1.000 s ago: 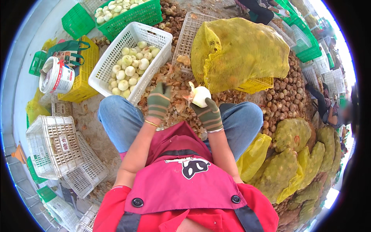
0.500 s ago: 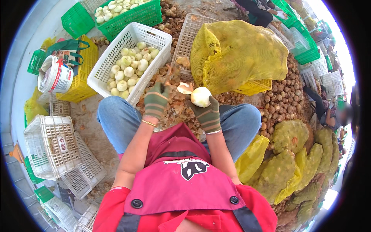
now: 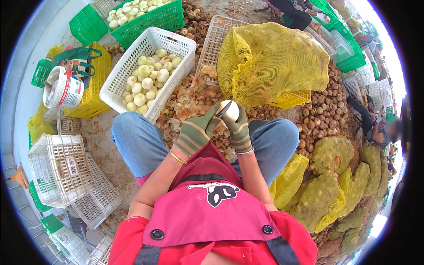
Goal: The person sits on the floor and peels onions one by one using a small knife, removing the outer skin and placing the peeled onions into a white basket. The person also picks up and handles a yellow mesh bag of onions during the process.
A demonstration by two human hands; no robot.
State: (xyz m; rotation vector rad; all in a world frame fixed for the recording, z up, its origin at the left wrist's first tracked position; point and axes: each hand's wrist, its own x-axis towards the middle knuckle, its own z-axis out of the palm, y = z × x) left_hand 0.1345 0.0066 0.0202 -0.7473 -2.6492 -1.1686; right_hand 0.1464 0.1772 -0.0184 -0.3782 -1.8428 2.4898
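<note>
My left hand (image 3: 197,131) in a striped glove is closed on a small knife (image 3: 224,109), whose dark blade lies against a peeled white onion (image 3: 231,113). The onion is held in my right hand (image 3: 240,134), fingers curled round its side, just below the yellow mesh sack (image 3: 280,59). Part of the knife is hidden by my fingers. Loose onion skins (image 3: 194,97) lie under and ahead of my hands, between my knees.
Ahead-left stand a white crate (image 3: 110,95) and a green crate (image 3: 145,26) of peeled onions. Unpeeled onions (image 3: 324,110) and filled sacks (image 3: 318,198) lie right. Stacked crates (image 3: 62,168) and a bucket (image 3: 64,95) stand left. Co-workers (image 3: 377,128) sit at the right edge.
My left hand has moved up and rightward to the onion, bringing the blade against it. The pale loose peel that was beside the onion is no longer there.
</note>
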